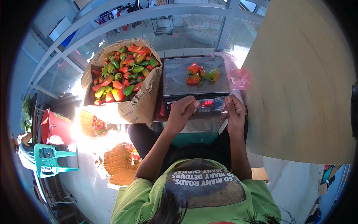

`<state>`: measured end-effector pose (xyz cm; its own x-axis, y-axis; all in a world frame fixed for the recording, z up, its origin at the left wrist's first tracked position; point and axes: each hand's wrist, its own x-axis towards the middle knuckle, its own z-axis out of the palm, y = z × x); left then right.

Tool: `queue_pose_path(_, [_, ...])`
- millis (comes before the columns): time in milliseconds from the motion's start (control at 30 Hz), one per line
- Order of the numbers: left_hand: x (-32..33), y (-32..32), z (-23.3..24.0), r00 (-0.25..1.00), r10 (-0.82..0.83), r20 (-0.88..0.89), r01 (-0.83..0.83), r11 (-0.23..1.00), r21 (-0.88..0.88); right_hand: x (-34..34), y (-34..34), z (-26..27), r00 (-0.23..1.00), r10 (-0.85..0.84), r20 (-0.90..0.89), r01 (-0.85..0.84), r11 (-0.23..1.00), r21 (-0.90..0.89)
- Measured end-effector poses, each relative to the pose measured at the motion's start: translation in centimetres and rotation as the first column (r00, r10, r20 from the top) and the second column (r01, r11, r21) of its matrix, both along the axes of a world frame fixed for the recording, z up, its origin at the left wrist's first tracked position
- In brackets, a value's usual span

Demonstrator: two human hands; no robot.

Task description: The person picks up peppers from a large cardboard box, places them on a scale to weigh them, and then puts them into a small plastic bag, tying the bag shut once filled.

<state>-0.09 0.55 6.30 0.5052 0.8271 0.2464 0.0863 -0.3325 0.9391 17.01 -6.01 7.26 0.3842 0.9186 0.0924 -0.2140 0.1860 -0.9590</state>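
Note:
My left hand (181,113) and my right hand (235,113) are raised in front of a digital weighing scale (174,75). Each pinches an edge of a clear plastic bag (207,119), stretched between them and hanging above my lap. Through and above the film, a lit red display (207,103) is partly visible on the scale's front. On the metal platform, red and green-orange peppers (193,74) sit in a small cluster, with one greenish pepper (213,74) just right of them. Left of the scale stands a cardboard box (139,107) heaped with red, orange and green peppers (123,70).
Pink plastic bags (240,78) lie at the scale's right. A large wooden panel (296,92) closes off the right side. Glass railing (156,16) runs behind. More peppers (133,153) and cardboard (119,165) lie on the floor left, near a teal stool (46,159) and red bucket (60,128).

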Motion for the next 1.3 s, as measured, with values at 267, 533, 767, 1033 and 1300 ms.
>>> queue_pose_path(267, [0.7,0.0,-0.2,0.988,-0.017,0.152,0.048,0.978,-0.202,1.3,0.0,-1.2,1.0,-0.006,0.014,0.006,1.0,-0.024])
queue_pose_path(533, [1.2,-0.8,-0.6,0.995,-0.098,0.018,0.099,0.99,-0.105,-0.6,0.1,0.1,0.657,0.072,0.75,-0.184,0.981,0.066])
queue_pose_path(767, [1.0,-1.4,-1.4,0.899,-0.025,0.438,0.182,0.93,-0.319,-1.2,0.0,-2.2,0.889,0.372,0.269,-0.346,0.928,-0.14])
queue_pose_path(1033, [1.2,-2.0,-2.6,0.775,0.1,0.623,0.329,0.779,-0.534,-2.5,0.5,-2.5,0.896,0.205,0.395,-0.231,0.973,0.018])
queue_pose_path(1300, [-0.3,-1.9,-3.8,0.927,-0.205,0.314,0.354,0.755,-0.552,-1.9,0.4,-3.4,0.89,0.307,-0.338,-0.312,0.949,0.039])
